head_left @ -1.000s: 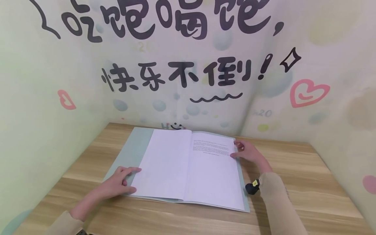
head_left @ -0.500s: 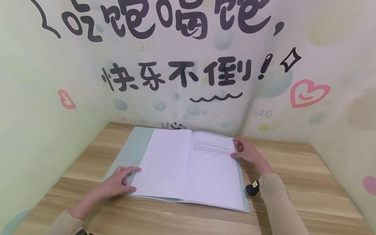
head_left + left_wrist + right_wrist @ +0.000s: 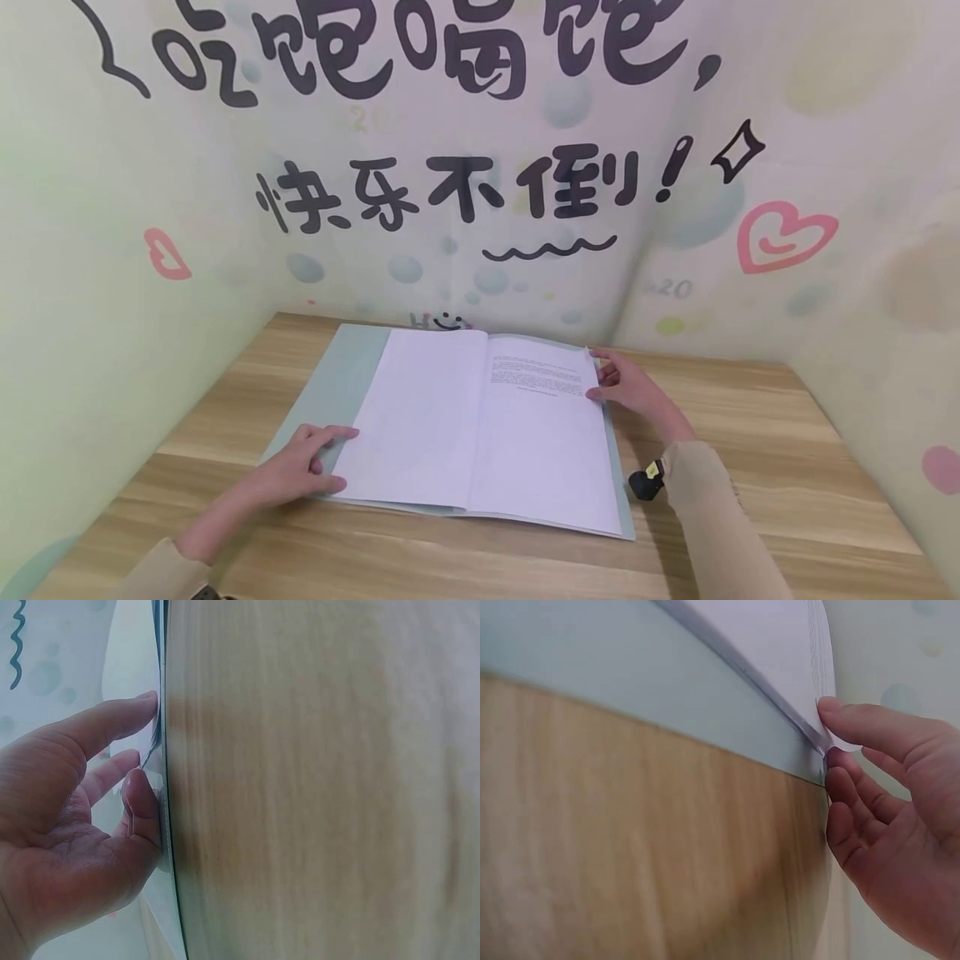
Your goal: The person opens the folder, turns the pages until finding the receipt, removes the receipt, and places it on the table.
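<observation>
A booklet with a pale blue cover [image 3: 341, 367] lies spread on the wooden table. Its left page [image 3: 420, 408] is blank; the right page [image 3: 547, 458] carries a short block of print near the top. At the lower left edge, my left hand [image 3: 296, 467] rests on the booklet, with thumb and forefinger tips touching the left page and other fingers bent beneath. My right hand [image 3: 633, 387] is at the upper right edge. In the right wrist view, the right thumb [image 3: 855, 720] lies on the page and a fingertip is under its corner, which is slightly raised.
Behind the table [image 3: 750, 442] stands a light wall [image 3: 450, 275] with large black characters and pink hearts. Walls also flank the table on both sides. A small black device [image 3: 647, 481] sits at the right wrist.
My right forefinger has shifted slightly up and the upper right page corner has lifted a little. The left hand stays in place on the booklet.
</observation>
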### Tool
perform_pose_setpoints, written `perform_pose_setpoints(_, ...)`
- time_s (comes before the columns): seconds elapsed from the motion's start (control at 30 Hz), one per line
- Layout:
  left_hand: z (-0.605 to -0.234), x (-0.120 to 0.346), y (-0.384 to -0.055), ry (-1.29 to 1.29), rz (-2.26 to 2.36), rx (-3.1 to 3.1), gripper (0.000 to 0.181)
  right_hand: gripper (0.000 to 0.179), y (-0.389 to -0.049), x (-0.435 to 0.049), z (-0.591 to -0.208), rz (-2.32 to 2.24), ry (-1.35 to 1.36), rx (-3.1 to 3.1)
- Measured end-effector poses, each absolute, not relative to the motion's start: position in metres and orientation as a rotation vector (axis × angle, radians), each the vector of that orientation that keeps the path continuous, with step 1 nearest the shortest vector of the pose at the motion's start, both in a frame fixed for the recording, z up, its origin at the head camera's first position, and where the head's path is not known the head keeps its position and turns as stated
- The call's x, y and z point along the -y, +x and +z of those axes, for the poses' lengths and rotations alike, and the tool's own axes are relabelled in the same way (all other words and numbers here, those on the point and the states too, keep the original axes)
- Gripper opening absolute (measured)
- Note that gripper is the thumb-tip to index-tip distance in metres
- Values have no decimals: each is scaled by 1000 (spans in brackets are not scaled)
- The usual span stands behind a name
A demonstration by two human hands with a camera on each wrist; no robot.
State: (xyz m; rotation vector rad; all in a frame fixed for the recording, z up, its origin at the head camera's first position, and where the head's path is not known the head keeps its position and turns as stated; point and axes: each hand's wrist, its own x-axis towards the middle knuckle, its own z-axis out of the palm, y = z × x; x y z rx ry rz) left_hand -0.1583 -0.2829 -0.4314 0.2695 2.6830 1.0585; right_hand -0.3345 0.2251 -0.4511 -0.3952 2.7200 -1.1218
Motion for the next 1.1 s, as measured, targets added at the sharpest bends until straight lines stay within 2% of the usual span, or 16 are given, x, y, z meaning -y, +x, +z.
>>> perform_pose_setpoints(1.1,-432,283,-159,261,1065,-2688,69,78,-323,-229,-437,-1315,-495,-2649)
